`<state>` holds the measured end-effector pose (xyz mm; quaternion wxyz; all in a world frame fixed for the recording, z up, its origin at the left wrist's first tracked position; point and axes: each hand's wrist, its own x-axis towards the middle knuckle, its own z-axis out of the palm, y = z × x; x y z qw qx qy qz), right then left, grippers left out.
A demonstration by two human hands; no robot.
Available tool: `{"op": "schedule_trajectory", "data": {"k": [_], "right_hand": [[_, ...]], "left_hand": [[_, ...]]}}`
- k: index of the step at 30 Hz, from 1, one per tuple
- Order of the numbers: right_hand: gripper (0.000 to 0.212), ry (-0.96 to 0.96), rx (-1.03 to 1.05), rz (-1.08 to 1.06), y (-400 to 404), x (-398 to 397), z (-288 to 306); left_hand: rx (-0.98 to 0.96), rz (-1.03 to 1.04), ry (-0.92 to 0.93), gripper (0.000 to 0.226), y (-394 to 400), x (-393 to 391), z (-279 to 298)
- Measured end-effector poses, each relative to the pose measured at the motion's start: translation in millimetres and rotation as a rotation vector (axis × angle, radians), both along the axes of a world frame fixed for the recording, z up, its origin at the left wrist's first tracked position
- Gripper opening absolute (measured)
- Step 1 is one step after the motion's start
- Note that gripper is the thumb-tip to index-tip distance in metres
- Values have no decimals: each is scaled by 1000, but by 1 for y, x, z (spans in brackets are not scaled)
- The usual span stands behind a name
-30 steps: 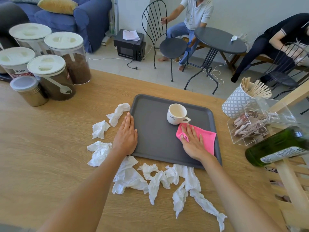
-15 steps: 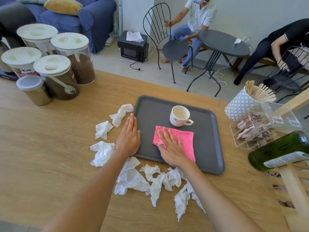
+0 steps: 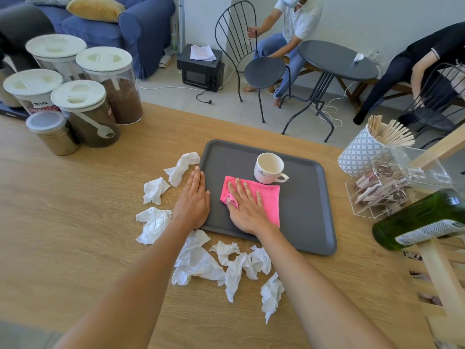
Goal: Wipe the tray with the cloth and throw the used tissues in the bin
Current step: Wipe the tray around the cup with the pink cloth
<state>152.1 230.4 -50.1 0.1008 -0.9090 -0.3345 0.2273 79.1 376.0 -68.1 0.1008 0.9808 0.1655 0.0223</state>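
The wooden table (image 3: 75, 222) carries a grey tray (image 3: 307, 217). Clear canisters (image 3: 110, 84) at the far left hold brown grounds; one holds a white scoop. A patterned pot (image 3: 359, 152) holds wooden sticks, and a clear box (image 3: 392, 187) holds sachets. Crumpled tissues (image 3: 198, 263) lie around the tray's left and near edges. The right hand (image 3: 247, 209) presses flat, fingers spread, on the pink cloth (image 3: 269, 197) on the tray. The left hand (image 3: 192, 200) lies flat on the tray's left rim. The white cup (image 3: 268, 167), empty, touches the cloth.

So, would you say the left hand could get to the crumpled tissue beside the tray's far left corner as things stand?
Probably yes. The left hand lies flat on the tray's left edge, empty, and the tissue lies just beyond its fingertips on bare table, with nothing in between.
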Motion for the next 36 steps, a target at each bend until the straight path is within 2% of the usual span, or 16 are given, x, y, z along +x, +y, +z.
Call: {"op": "schedule_trajectory", "data": {"k": [8,12,16,19,25,28,30,33,36], "right_hand": [[55,-30,-8,3,-24,-4,0],[62,-38,-20,30,-25,-6,3],[73,-74,12,-6,-40,-14,9],[65,-149,91,-95,-53,-28,18],[35,-295,127,-189,-67,-48,29],[31,-332,156,-183,-69,-52,27],[31,-339,159,-166,-69,-54,26],[30,-329,200,-151,-70,-56,24],[35,-339,209,-181,-70,-57,23]], "left_hand": [[-34,-9,9,57,0,0,1],[-72,27,97,61,2,2,4],[25,-45,200,62,-9,-2,14],[6,-121,221,63,-26,-8,19],[-124,-191,167,65,-56,-14,19],[-236,-181,91,60,-64,-14,20],[-284,-172,26,46,-67,-14,24],[-215,-149,3,23,-73,-14,32],[-160,-119,28,24,-76,-13,36]]}}
